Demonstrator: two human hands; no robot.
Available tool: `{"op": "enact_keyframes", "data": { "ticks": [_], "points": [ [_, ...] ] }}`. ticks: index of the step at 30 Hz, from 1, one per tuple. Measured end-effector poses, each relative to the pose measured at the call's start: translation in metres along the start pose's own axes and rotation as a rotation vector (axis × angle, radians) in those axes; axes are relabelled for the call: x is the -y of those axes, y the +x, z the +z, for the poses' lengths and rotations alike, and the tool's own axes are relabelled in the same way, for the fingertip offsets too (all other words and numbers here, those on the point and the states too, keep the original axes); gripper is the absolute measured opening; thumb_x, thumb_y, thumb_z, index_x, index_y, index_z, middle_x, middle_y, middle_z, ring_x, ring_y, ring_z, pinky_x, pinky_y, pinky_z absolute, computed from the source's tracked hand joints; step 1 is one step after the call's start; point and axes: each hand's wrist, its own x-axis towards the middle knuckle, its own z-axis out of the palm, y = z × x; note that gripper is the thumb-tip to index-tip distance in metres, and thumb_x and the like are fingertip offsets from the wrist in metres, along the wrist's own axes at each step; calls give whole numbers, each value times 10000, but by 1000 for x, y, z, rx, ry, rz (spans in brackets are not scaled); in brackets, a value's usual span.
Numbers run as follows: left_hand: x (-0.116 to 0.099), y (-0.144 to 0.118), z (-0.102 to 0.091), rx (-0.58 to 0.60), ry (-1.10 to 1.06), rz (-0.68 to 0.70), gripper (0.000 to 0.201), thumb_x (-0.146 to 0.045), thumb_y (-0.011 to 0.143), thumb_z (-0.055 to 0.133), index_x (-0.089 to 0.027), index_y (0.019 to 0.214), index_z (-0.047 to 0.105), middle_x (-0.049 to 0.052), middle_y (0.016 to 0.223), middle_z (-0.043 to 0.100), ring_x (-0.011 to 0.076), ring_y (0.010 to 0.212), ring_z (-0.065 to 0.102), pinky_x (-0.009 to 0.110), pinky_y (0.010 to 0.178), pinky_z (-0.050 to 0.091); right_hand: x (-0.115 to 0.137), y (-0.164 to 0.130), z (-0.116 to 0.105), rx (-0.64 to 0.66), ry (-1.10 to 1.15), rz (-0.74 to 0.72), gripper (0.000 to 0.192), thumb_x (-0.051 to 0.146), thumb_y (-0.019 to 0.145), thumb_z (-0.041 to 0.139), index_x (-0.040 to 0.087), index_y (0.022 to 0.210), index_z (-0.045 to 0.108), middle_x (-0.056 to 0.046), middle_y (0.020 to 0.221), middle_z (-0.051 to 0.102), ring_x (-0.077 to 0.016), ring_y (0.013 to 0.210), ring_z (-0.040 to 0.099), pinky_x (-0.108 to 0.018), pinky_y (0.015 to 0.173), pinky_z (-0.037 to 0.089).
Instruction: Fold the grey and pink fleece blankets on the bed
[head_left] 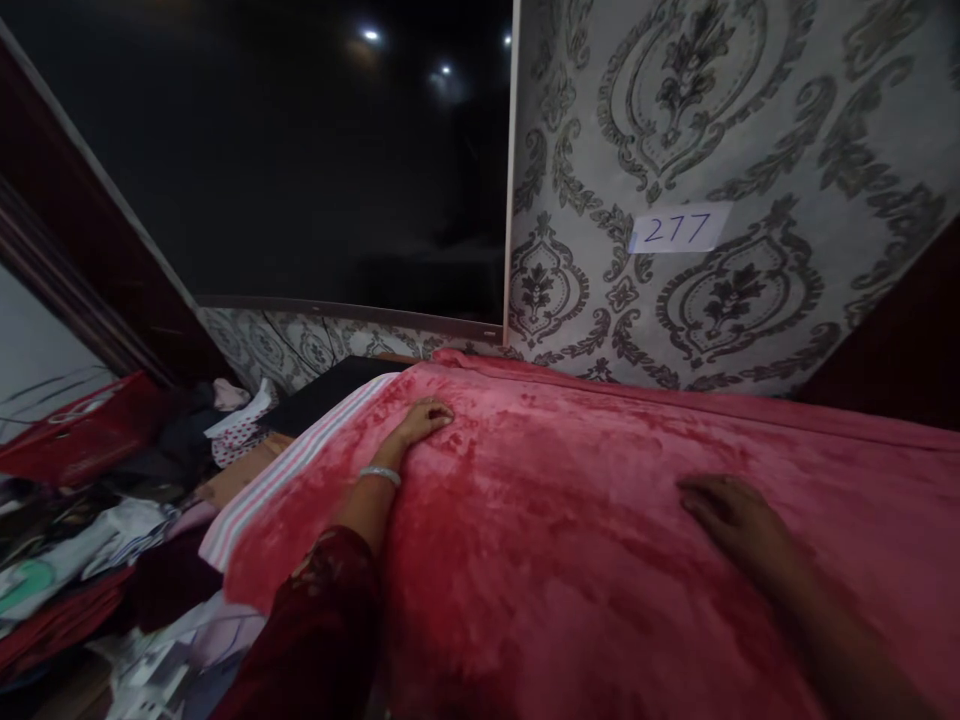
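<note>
A red plush blanket [525,540] with lighter pink patches lies spread across the surface in front of me. A white band with grey and pink stripes [300,460] runs along its left side. My left hand [426,420], with a silver bangle at the wrist, rests on the blanket near its far left corner, fingers reaching forward and nothing visible in them. Farther right, my right hand [726,500] is over the blanket, slightly blurred, its thumb apart from the fingers. Whether it presses on the cloth is hard to tell.
Behind the blanket, a large dark television [322,170] hangs on a patterned wall [570,120]. A paper marked 277 [679,228] is stuck there. A black flat-topped object [337,395] shows beyond the striped side. Piled clothes [112,540] and a red bag [82,430] are at left.
</note>
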Motion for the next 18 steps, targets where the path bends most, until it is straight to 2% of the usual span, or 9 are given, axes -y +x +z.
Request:
{"op": "enact_keyframes", "data": {
  "ticks": [4,9,14,18],
  "points": [
    [7,-3,7,-32,9,19,129,-284,832,684,-195,897,750,62,996,732,214,992,636,397,1017,446,-8,-2,5,29,-22,-6,419,578,852,536,234,960,747,-103,979,749,-307,906,696,-485,834,558],
    [5,-3,10,-63,34,13,148,-286,863,623,-204,835,742,49,892,717,205,934,622,388,991,441,-12,-4,9,3,-107,-41,345,508,870,516,238,899,730,-103,943,740,-304,874,691,-469,783,553],
    [0,-2,10,-106,47,20,136,-228,836,597,-197,750,698,49,865,695,190,862,600,362,937,463,5,0,5,-1,-221,-94,314,386,905,467,213,805,709,-109,874,726,-274,807,662,-415,744,521],
    [-3,2,9,-146,52,40,129,-173,786,558,-200,677,620,59,839,673,204,836,585,382,918,466,24,4,1,36,-343,-56,281,246,905,444,200,741,667,-115,832,705,-256,767,628,-377,713,477]
  ]
}}
